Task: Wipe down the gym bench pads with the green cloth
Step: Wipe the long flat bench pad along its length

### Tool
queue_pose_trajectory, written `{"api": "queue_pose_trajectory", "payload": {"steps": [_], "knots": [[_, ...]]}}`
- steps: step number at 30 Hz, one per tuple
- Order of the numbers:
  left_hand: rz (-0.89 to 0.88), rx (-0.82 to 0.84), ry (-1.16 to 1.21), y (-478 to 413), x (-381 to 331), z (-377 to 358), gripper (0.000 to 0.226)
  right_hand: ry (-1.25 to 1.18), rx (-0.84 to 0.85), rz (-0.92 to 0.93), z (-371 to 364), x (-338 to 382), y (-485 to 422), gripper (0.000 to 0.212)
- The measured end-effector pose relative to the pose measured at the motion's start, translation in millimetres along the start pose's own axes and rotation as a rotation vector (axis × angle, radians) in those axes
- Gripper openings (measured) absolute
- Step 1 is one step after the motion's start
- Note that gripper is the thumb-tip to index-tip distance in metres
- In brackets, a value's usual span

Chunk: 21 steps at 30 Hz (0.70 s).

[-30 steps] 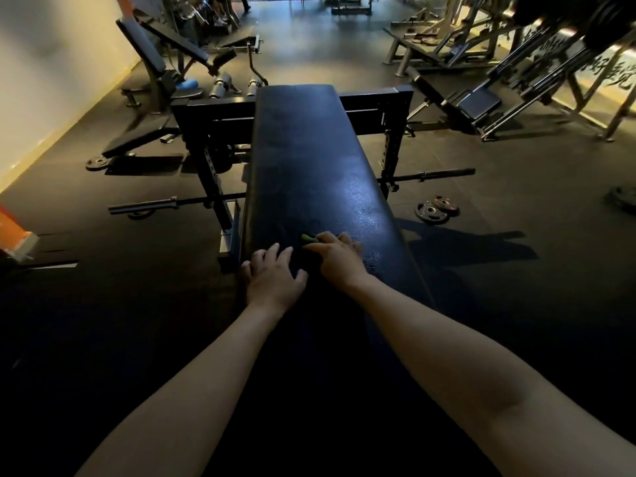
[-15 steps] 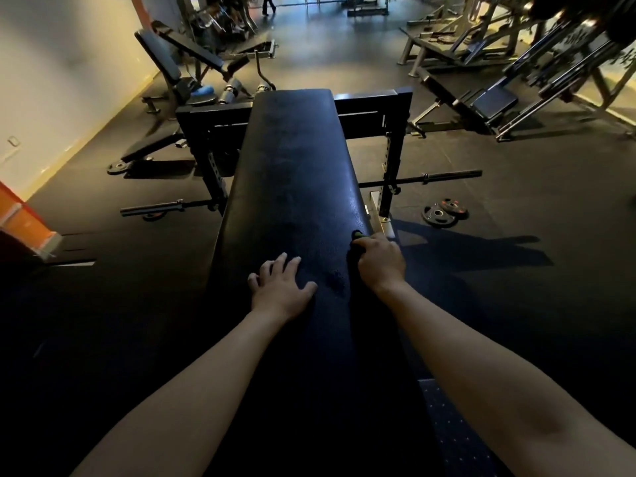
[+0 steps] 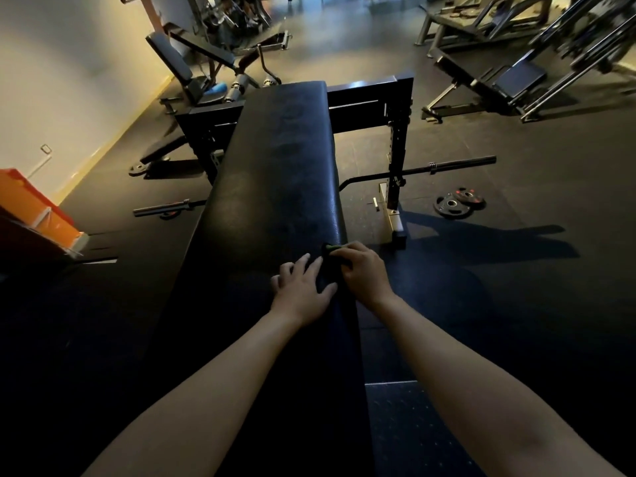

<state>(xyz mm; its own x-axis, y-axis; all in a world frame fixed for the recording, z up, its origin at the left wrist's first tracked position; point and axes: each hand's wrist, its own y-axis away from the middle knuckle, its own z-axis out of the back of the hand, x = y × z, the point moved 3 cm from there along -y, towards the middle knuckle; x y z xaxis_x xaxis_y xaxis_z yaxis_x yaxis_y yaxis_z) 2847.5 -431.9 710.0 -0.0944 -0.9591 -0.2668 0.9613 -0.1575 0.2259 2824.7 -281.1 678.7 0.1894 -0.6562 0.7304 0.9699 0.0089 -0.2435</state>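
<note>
Green cloth [image 3: 331, 249] on bench pad [image 3: 275, 187]; rack [image 3: 396, 146], barbell [image 3: 447, 165], plates [image 3: 459, 200] beside.

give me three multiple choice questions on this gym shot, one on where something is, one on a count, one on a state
1. Where is the green cloth?
A. under the right hand, near the right edge of the bench pad
B. on the floor by the barbell
C. draped over the far end of the pad

2. How many weight plates lie together to the right of the bench pad?
A. one
B. two
C. four

3. What is the left hand doing?
A. gripping the cloth
B. lifted clear of the pad
C. resting flat on the pad, fingers spread

Answers:
1 A: a bit of green shows from beneath the curled right fingers at the pad's edge.
2 B: two dark discs overlap there.
3 C: its palm is down on the pad and it holds nothing.
</note>
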Motion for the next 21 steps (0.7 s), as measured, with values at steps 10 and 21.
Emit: {"api": "queue_pose_trajectory", "payload": {"steps": [10, 21], "knots": [[0.161, -0.001, -0.011, -4, -26, -26, 0.076, -0.441, -0.059, -0.285, 2, -31, -24, 0.044], [0.174, -0.064, 0.006, -6, -26, -32, 0.074, -0.579, -0.108, -0.417, -24, -36, 22, 0.035]]}}
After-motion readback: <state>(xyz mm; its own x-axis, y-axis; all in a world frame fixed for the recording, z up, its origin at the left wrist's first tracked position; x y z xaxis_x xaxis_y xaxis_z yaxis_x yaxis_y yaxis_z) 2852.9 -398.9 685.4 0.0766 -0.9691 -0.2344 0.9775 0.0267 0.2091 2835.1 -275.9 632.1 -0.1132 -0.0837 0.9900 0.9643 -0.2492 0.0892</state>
